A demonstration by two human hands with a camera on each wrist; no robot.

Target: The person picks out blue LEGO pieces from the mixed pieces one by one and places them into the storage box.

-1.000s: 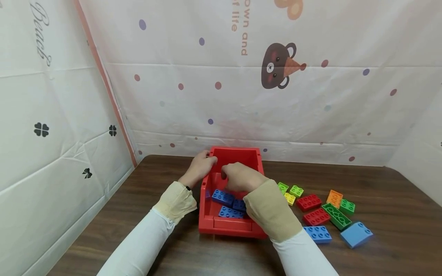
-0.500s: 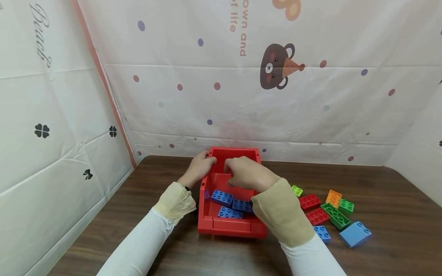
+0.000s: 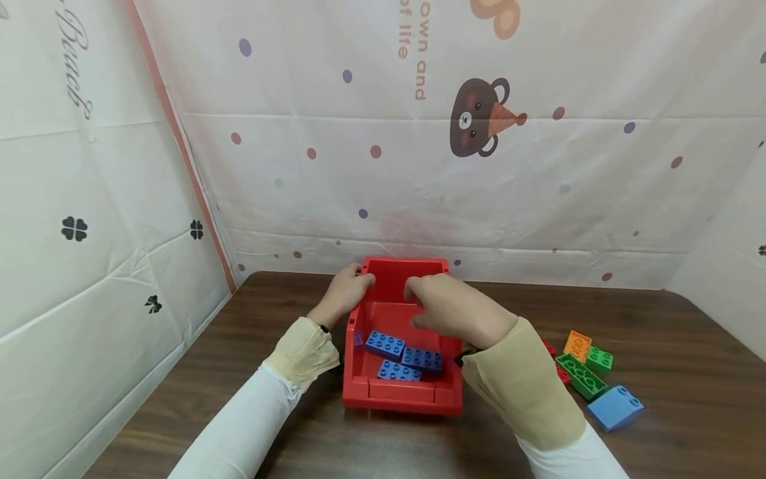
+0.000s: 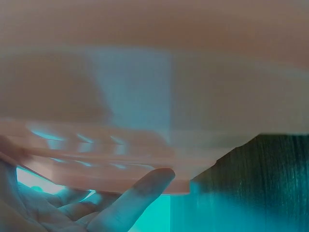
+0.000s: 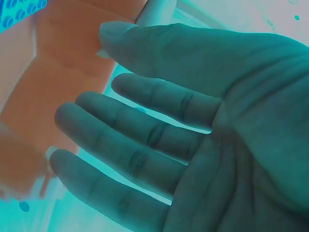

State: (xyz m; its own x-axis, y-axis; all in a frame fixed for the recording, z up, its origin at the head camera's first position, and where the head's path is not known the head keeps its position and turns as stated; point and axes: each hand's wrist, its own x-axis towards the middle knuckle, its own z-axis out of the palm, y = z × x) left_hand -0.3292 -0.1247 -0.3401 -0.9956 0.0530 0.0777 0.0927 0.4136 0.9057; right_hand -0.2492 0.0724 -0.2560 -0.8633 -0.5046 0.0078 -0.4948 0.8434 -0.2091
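Observation:
A red plastic box (image 3: 389, 402) with a low front and high back stands on the table. My left hand (image 3: 347, 291) grips its left side wall near the back corner; in the left wrist view the thumb (image 4: 145, 193) lies along the wall. Over the box's right side is my right hand (image 3: 457, 306). The right wrist view shows this hand (image 5: 193, 140) with extended, slightly bent fingers and an empty palm. Inside the box lie several blue bricks (image 3: 422, 360), studs up, and a small purple piece (image 3: 358, 339) shows by its left wall.
Right of my right sleeve, loose bricks lie on the dark wooden table (image 3: 688, 399): an orange one (image 3: 577, 346), a bright green one (image 3: 600, 359), a long green one (image 3: 580, 376) and a light blue sloped one (image 3: 616, 408). Red bricks are mostly hidden. A printed curtain (image 3: 287, 199) hangs behind.
My right hand has moved right, from over the middle of the box to its right side, uncovering more blue bricks. My left hand keeps its place on the box.

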